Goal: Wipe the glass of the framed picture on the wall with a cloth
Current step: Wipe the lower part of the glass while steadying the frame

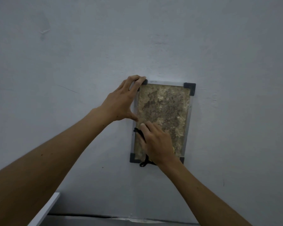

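Vertically hung framed picture (163, 111): right hand (157, 142) presses cloth (140, 132) low; unwiped glass (170, 101) toward 12 o'clock; left hand (121, 101) grips frame.

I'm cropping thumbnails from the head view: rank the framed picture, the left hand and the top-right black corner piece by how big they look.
1. framed picture
2. left hand, nearer the camera, so flattered
3. top-right corner piece

The single head view faces a wall (219, 46) close up, both forearms reaching forward into it.
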`<state>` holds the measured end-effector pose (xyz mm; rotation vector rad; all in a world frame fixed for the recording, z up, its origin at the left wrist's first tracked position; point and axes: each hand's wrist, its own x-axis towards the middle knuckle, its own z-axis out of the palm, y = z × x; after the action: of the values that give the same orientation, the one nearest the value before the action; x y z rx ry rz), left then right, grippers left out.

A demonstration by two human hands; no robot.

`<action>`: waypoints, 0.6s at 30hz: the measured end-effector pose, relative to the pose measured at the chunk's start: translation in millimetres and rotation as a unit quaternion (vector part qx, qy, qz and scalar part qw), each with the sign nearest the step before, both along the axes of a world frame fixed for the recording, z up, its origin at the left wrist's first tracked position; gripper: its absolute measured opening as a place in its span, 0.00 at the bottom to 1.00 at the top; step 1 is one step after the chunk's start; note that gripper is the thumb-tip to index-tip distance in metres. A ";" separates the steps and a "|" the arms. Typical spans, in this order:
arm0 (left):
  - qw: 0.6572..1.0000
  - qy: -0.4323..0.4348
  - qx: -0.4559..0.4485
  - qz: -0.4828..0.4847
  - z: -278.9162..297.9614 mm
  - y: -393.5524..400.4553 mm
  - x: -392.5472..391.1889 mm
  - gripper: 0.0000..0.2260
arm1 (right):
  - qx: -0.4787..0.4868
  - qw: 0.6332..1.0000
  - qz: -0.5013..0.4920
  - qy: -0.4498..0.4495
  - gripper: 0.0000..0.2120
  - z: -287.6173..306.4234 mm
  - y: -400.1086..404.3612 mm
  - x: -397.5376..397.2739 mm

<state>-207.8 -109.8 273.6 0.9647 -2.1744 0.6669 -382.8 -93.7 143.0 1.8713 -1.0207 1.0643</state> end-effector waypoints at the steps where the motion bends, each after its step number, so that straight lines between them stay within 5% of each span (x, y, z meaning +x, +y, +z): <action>1: 1.000 0.000 0.000 0.000 -0.3 -0.1 0.3 0.64 | 0.002 1.000 0.004 0.018 0.05 -6.3 0.1 -0.5; 6: 1.000 0.000 0.005 0.002 -0.8 0.3 0.0 0.64 | 0.035 0.995 0.014 0.095 0.08 -36.0 -1.8 -14.6; 12: 1.000 0.003 0.004 -0.001 0.0 -0.1 1.5 0.65 | 0.007 0.999 -0.005 -0.036 0.07 -7.0 -1.1 -24.3; 18: 1.000 0.003 0.006 0.004 -2.2 -0.1 -0.1 0.65 | 0.050 0.995 0.001 0.081 0.06 -38.7 -1.7 -28.7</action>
<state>-207.9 -109.9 271.4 0.9815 -2.1726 0.6561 -411.5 -95.4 104.4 2.0044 -0.9922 0.8599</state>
